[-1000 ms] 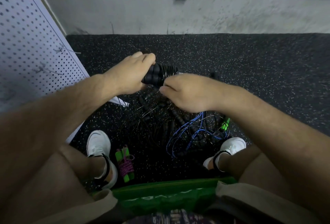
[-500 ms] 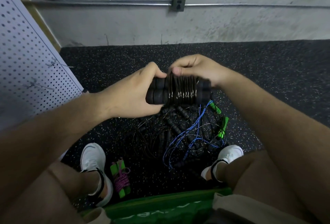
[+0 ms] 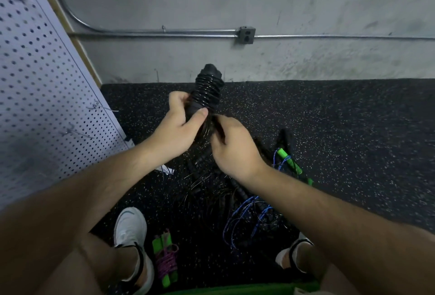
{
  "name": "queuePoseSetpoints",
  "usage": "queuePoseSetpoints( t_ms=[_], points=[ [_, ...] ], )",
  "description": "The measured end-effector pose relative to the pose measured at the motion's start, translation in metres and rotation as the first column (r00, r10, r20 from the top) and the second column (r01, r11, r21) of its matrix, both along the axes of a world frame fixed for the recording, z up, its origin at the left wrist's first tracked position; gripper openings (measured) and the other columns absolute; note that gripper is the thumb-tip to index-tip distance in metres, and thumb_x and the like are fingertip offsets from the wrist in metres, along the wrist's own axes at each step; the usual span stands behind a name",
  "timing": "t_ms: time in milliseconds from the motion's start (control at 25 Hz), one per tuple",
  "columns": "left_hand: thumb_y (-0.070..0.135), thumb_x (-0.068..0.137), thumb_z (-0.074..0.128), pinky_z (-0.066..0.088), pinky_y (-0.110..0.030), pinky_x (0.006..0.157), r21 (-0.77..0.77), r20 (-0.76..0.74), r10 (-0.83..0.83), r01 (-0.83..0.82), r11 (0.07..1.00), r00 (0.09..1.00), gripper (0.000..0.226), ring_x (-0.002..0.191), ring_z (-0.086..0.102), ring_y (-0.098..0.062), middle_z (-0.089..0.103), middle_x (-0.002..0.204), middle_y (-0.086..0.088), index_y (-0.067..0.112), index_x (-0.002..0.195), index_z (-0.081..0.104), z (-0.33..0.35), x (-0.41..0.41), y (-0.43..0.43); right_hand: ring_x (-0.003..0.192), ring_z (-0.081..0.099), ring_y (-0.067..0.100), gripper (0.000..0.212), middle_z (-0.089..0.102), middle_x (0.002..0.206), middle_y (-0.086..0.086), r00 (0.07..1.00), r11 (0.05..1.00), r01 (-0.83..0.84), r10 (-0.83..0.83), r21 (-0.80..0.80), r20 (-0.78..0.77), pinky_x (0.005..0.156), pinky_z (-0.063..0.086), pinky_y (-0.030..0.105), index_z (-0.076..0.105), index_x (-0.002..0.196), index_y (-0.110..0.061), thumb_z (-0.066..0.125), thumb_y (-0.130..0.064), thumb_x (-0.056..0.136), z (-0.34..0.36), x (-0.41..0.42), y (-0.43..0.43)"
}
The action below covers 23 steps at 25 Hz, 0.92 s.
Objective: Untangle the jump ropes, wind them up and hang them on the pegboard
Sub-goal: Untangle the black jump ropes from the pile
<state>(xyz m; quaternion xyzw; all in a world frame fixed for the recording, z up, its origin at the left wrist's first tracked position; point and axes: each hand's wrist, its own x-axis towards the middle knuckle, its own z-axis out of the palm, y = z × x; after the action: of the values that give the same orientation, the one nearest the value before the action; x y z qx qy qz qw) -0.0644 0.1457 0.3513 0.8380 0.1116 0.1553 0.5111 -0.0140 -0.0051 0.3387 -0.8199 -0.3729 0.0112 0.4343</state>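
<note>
Pegboard point(image 3: 47, 83) sits well left of the grip, leaning, with wire hooks point(image 3: 101, 107) on it. No rope hanging that I can see.

Tangled pile point(image 3: 235, 198) is on the floor below the grip, between the shoes: black cords, blue cords, green handles. Plenty left to sort, by the look of it.

Green-and-purple rope point(image 3: 166, 257) lies already wound, below and left of the grip beside the left shoe.

Black rope bundle point(image 3: 207, 90) is held up off the floor, above the pile, far end pointing away and up. Two handles side by side, thin cord coiled tight round them.
- Judgement: light. Handles are stiff and grippy, cord is thin, springy and glossy, so the coils will slip loose if the tail isn't locked.
- Best hold: bare handle ends below the coils, not the coils themselves.

Left hand point(image 3: 179, 127) is clenched round the near end of the bundle, thumb across the front, fingers wrapped behind, wrist straight.

Right hand point(image 3: 233, 149) touches the left, just under its thumb, fingers curled in and pinching at the bundle's base. Likely the cord tail, but the fingertips are hidden, so can't confirm.

Judgement: tying-off step; hanging is next.
</note>
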Motion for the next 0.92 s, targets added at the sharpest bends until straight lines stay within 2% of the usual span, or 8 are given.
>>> queuePoseSetpoints(
  t_ms=[80, 160, 320, 440, 560, 640, 760, 920],
  points=[
    [0.028, 0.104, 0.052, 0.046, -0.015, 0.08, -0.096, -0.014, 0.04, -0.041, 0.995, 0.999, 0.026, 0.092, 0.06, 0.007, 0.06, 0.109, 0.004, 0.021, 0.12, 0.034, 0.0, -0.001, 0.003, 0.104, 0.061, 0.012, 0.034, 0.067, 0.114, -0.001, 0.994, 0.991, 0.102, -0.099, 0.084, -0.042, 0.092, 0.049, 0.023, 0.061, 0.125, -0.013, 0.062, -0.016, 0.092, 0.005, -0.005, -0.001],
    [0.035, 0.099, 0.055, 0.049, -0.026, 0.089, -0.204, -0.01, 0.062, -0.063, 0.977, 0.998, 0.025, 0.1, 0.063, -0.003, 0.064, 0.111, 0.001, 0.029, 0.116, 0.036, 0.0, -0.001, 0.005, 0.104, 0.059, 0.004, 0.046, 0.062, 0.115, -0.009, 0.991, 0.989, 0.115, -0.108, 0.094, -0.077, 0.093, 0.047, 0.017, 0.057, 0.131, -0.015, 0.07, -0.02, 0.086, 0.011, -0.005, -0.004],
    [0.013, 0.103, 0.054, 0.054, -0.033, 0.084, -0.407, 0.046, 0.099, -0.071, 0.91, 0.994, 0.031, 0.089, 0.068, -0.009, 0.068, 0.103, -0.001, 0.031, 0.119, 0.033, 0.01, -0.004, 0.004, 0.097, 0.047, -0.002, 0.065, 0.053, 0.112, -0.006, 0.98, 0.991, -0.123, 0.128, -0.048, 0.151, 0.09, 0.033, 0.003, 0.043, 0.146, -0.006, 0.067, -0.023, 0.088, 0.015, 0.0, -0.018],
    [0.003, 0.103, 0.051, 0.054, -0.038, 0.094, -0.436, 0.093, 0.012, 0.03, 0.899, 0.996, 0.051, 0.1, 0.068, -0.015, 0.068, 0.116, -0.008, 0.042, 0.132, 0.037, 0.016, -0.007, 0.012, 0.104, 0.044, 0.004, 0.068, 0.047, 0.116, -0.003, 0.909, 0.94, -0.263, 0.317, -0.218, 0.269, 0.093, 0.036, 0.012, 0.03, 0.154, 0.001, 0.056, -0.025, 0.096, 0.02, 0.011, -0.028],
    [-0.001, 0.103, 0.047, 0.049, -0.04, 0.105, -0.42, 0.122, -0.102, 0.144, 0.896, 0.987, 0.06, 0.117, 0.063, -0.022, 0.06, 0.139, -0.006, 0.048, 0.138, 0.046, 0.02, -0.009, 0.015, 0.112, 0.048, 0.016, 0.066, 0.052, 0.126, 0.009, 0.83, 0.888, -0.301, 0.424, -0.348, 0.363, 0.099, 0.04, 0.025, 0.023, 0.156, 0.004, 0.039, -0.035, 0.104, 0.026, 0.019, -0.033],
    [-0.002, 0.103, 0.044, 0.047, -0.041, 0.107, -0.438, 0.121, -0.138, 0.178, 0.881, 0.983, 0.055, 0.123, 0.06, -0.026, 0.062, 0.136, -0.009, 0.04, 0.137, 0.054, 0.022, -0.01, 0.014, 0.106, 0.052, 0.02, 0.064, 0.057, 0.12, 0.012, 0.775, 0.892, -0.28, 0.428, -0.355, 0.465, 0.097, 0.042, 0.03, 0.03, 0.153, 0.005, 0.033, -0.038, 0.106, 0.028, 0.022, -0.032],
    [-0.004, 0.102, 0.042, 0.049, -0.042, 0.099, -0.498, 0.113, -0.142, 0.18, 0.848, 0.983, 0.05, 0.114, 0.063, -0.026, 0.067, 0.128, -0.013, 0.032, 0.131, 0.06, 0.023, -0.012, 0.012, 0.091, 0.056, 0.022, 0.062, 0.061, 0.101, 0.01, 0.693, 0.917, -0.258, 0.395, -0.305, 0.602, 0.085, 0.048, 0.033, 0.048, 0.143, 0.006, 0.041, -0.042, 0.104, 0.024, 0.024, -0.027],
    [-0.011, 0.093, 0.036, 0.054, -0.033, 0.089, -0.559, 0.134, -0.174, 0.219, 0.8, 0.976, 0.057, 0.109, 0.065, -0.02, 0.069, 0.122, -0.006, 0.026, 0.129, 0.059, 0.028, -0.012, 0.01, 0.086, 0.056, 0.019, 0.059, 0.064, 0.094, 0.007, 0.693, 0.961, -0.237, 0.269, -0.141, 0.669, 0.075, 0.052, 0.033, 0.064, 0.129, 0.002, 0.06, -0.046, 0.094, 0.017, 0.021, -0.025]
  ],
)
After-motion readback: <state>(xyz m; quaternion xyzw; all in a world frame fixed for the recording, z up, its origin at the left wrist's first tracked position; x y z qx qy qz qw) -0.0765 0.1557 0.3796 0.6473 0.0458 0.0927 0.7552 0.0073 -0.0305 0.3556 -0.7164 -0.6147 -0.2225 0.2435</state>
